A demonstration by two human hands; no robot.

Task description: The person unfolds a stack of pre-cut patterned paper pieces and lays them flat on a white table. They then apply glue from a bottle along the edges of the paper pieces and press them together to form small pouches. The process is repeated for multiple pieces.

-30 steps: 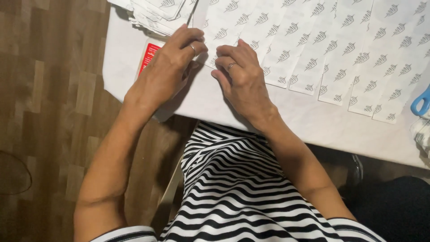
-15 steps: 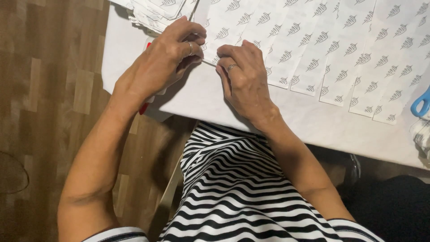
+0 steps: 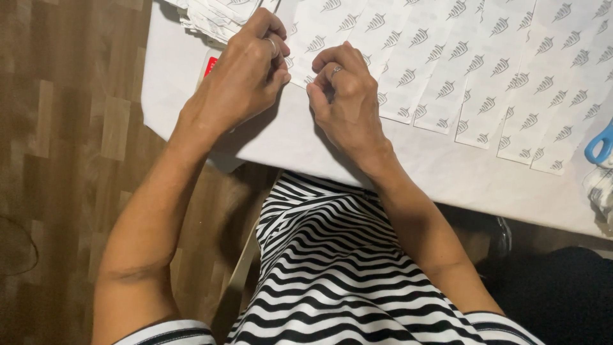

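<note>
My left hand [image 3: 239, 76] and right hand [image 3: 348, 102], grips closed, pinch the near edge of a white paper strip printed with grey leaf marks [image 3: 313, 45]. It lies flat on the white bench [image 3: 408, 172], overlapping similar strips [image 3: 498, 76].

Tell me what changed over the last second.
Little. The left hand shifted slightly and now covers more of the red item. The right hand stayed beside it at the near edge of the printed strips. Table, paper stack, blue scissors handle unchanged.
</note>
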